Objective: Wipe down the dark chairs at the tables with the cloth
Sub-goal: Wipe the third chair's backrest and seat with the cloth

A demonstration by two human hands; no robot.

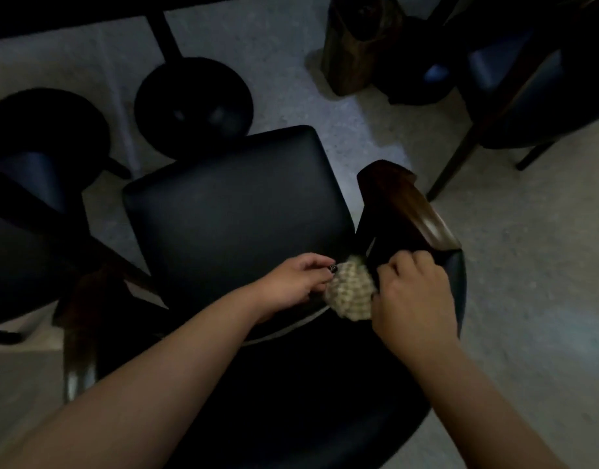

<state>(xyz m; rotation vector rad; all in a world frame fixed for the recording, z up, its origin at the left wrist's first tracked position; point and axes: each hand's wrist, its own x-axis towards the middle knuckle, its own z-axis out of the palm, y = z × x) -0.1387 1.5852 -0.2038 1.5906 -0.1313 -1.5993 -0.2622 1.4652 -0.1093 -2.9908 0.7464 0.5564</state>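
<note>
A dark chair with a black padded seat (230, 204) and a glossy brown wooden armrest (409, 211) fills the middle of the view. A pale checked cloth (350, 292) is bunched at the base of that armrest, where it meets the seat. My left hand (298, 282) pinches the cloth's left side. My right hand (413, 292) grips its right side and presses against the armrest support. The lower part of the cloth is hidden behind my right hand.
A second dark chair (30, 211) stands close on the left, and another (528, 89) at the upper right. A round black table base (193, 106) and its post sit beyond the seat. A wooden stump (362, 42) stands on the grey floor (528, 265).
</note>
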